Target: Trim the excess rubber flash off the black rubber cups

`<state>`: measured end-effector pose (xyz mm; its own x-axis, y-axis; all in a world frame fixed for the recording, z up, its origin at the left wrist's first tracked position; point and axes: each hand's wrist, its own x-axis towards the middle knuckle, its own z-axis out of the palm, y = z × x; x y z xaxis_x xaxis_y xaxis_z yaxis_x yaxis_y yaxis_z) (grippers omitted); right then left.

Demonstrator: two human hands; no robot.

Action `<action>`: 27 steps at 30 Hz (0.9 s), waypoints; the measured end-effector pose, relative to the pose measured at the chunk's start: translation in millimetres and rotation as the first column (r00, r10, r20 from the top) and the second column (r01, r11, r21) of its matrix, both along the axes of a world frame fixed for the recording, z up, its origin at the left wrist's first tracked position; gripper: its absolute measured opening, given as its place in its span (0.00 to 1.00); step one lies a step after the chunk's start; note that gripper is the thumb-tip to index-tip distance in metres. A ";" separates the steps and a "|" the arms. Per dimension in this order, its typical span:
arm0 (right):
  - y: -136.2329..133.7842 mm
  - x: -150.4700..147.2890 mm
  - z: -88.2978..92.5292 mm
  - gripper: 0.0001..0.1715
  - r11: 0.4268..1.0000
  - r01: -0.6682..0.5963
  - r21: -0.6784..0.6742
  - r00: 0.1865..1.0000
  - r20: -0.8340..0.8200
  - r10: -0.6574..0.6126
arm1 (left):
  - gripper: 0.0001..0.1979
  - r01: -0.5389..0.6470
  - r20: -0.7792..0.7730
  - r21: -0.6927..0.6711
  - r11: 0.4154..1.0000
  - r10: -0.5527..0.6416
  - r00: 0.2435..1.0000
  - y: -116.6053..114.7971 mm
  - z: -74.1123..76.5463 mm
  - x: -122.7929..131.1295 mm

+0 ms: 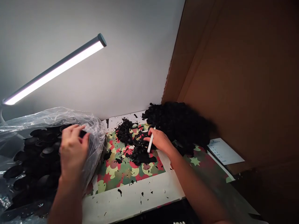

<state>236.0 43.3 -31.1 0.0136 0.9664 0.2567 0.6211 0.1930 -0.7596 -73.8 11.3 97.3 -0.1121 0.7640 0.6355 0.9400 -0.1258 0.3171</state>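
Note:
My left hand [74, 149] is raised over a clear plastic bag [94, 140] on the left, its fingers curled toward the thumb. A small black piece [82, 133] shows between thumb and fingers; its shape is mostly hidden. Inside the bag lie many round, cup-like black parts [35, 158]. My right hand [160, 140] is closed on a slim white pen-like tool [151, 141], held over the black scraps [141, 154]. The tool's working tip cannot be made out. Under the scraps is a patterned sheet [140, 171] in green, red and yellow.
A large heap of black shavings [179, 124] stands at the back right, against a cardboard panel [233, 77]. A printed white card [225, 151] lies at right. A lit bar lamp [56, 71] hangs over the left side. Scraps dot the white front border [130, 199].

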 end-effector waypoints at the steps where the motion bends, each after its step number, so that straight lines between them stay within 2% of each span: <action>1: 0.5 -2.4 -0.9 0.11 1.000 -0.001 0.003 1.000 0.003 0.001 | 0.09 0.172 0.047 0.025 0.985 -0.173 0.984 -2.7 -10.0 15.3; 3: 1.1 -7.0 -0.4 0.08 1.000 0.004 0.018 1.000 -0.013 -0.004 | 0.08 0.470 0.186 -0.093 0.878 -0.449 0.874 -7.2 -35.2 45.8; 4: 0.8 -9.7 0.8 0.05 1.000 0.009 0.029 0.999 -0.032 -0.008 | 0.09 0.571 0.293 -0.192 0.798 -0.509 0.810 -8.5 -49.1 59.5; 5: 0.0 -12.8 2.4 0.04 0.999 0.017 0.045 0.997 -0.071 -0.013 | 0.13 0.639 0.415 -0.246 0.729 -0.517 0.749 -9.1 -62.7 71.2; 6: -1.7 -16.9 4.0 0.06 0.998 0.023 0.065 0.991 -0.132 -0.015 | 0.16 0.672 0.537 -0.266 0.691 -0.473 0.698 -8.9 -75.3 80.8; 9: -11.6 -34.9 7.0 0.14 0.993 0.028 0.116 0.938 -0.347 0.014 | 0.20 0.726 0.780 -0.225 0.650 -0.326 0.534 -6.7 -101.9 96.3; 10: -16.3 -42.4 7.3 0.16 0.992 0.015 0.124 0.923 -0.383 0.034 | 0.21 0.734 0.827 -0.192 0.652 -0.295 0.479 -6.2 -106.6 97.8; 12: -26.5 -56.8 7.4 0.19 0.990 -0.057 0.126 0.911 -0.400 0.103 | 0.21 0.708 0.876 -0.133 0.693 -0.252 0.412 -5.9 -111.2 96.6; 15: -39.3 -69.5 9.0 0.18 0.967 -0.212 0.139 0.882 -0.399 0.251 | 0.20 0.608 0.902 -0.115 0.786 -0.174 0.395 -6.0 -110.6 87.3; 17: -43.6 -68.8 11.8 0.20 0.950 -0.268 0.162 0.850 -0.425 0.312 | 0.20 0.582 0.922 -0.123 0.804 -0.125 0.367 -5.5 -107.5 78.4; 19: -44.3 -62.8 15.5 0.25 0.945 -0.264 0.195 0.836 -0.442 0.325 | 0.20 0.596 0.936 -0.137 0.791 -0.094 0.340 -4.9 -102.8 70.0; 22: -43.0 -52.9 21.3 0.31 0.934 -0.234 0.270 0.875 -0.361 0.324 | 0.20 0.620 0.921 -0.199 0.759 -0.071 0.382 -4.9 -95.7 62.3; 24: -43.3 -50.3 23.2 0.26 0.925 -0.240 0.294 0.905 -0.278 0.323 | 0.19 0.638 0.904 -0.243 0.731 -0.068 0.422 -5.6 -93.2 60.5; 27: -45.6 -53.3 20.8 0.12 0.924 -0.262 0.278 0.922 -0.211 0.325 | 0.19 0.673 0.886 -0.288 0.681 -0.076 0.457 -6.9 -93.5 59.9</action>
<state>182.6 -2.3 -10.3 -0.1672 0.8457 0.5067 0.3050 0.5331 -0.7892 -13.8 4.5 3.8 0.0932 0.9917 -0.0891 0.1604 0.0734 0.9843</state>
